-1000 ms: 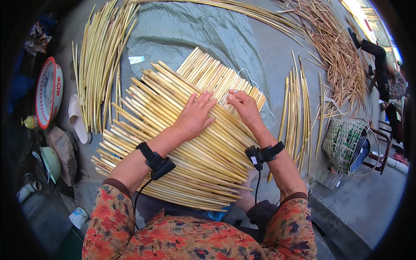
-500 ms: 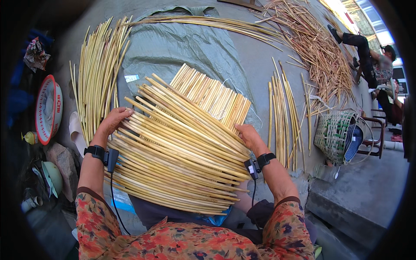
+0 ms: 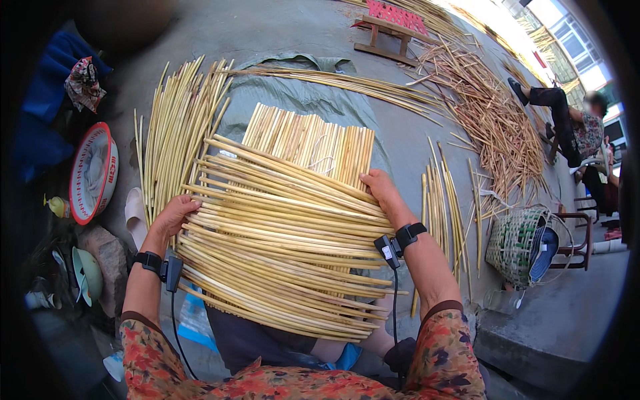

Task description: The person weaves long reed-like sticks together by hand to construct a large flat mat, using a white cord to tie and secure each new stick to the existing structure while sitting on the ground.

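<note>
The left hand (image 3: pixel 179 213) pinches long, slender yellow plant stalks (image 3: pixel 287 235). The right hand (image 3: pixel 380 188) curls at their opposite edge, grip unclear.

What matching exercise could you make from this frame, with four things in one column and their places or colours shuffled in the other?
Things
1. Left hand
2. Basin
3. Woven basket
4. Sheet

Places and colours
A. White with a red rim, at the left of the picture
B. Grey-green, spread out and partly covered
C. At the left ends of the long stalks
D. Green and white, at the right of the picture

Pairs: 1-C, 2-A, 3-D, 4-B
</note>
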